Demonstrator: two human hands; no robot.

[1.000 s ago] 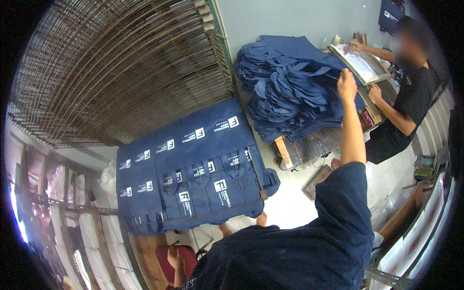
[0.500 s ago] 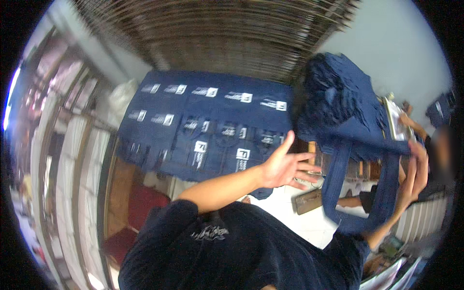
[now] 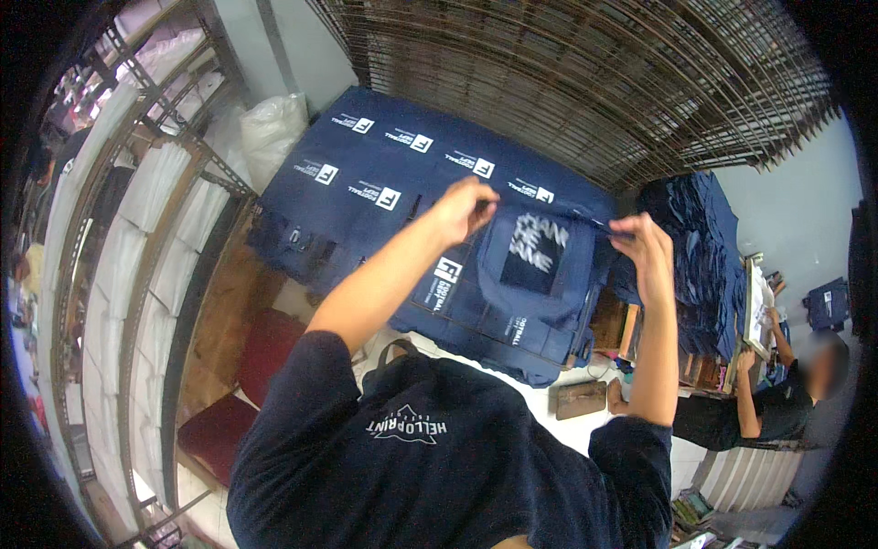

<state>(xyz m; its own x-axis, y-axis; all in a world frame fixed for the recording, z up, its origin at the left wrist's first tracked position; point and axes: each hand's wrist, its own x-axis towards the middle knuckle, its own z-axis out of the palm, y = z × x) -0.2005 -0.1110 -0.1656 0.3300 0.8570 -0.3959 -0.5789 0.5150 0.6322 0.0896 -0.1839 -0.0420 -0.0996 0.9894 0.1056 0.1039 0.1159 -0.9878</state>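
Stretched between my two hands is a navy cloth tote bag (image 3: 590,284), with a wide looped strap hanging toward me. My left hand (image 3: 465,212) pinches its left upper corner, fingers pressed together. At the right upper corner, my right hand (image 3: 646,245) grips the cloth between thumb and fingers. White lettering (image 3: 538,242) shows inside the loop; I cannot tell whether it belongs to the held piece or to one beneath. Below lies a broad layer of navy printed bags (image 3: 361,160), spread in overlapping rows with white prints.
A tall pile of folded navy cloth (image 3: 690,265) stands to the right. Slatted wire racks (image 3: 567,82) rise behind the table. White plastic bags (image 3: 274,133), shelving (image 3: 160,210) and a red chair (image 3: 270,352) are on the left. Another person (image 3: 777,393) works at the far right.
My left hand, spread and holding nothing before, has moved up and taken the bag's left corner. My right hand has brought the bag leftward over the spread bags. The view has turned.
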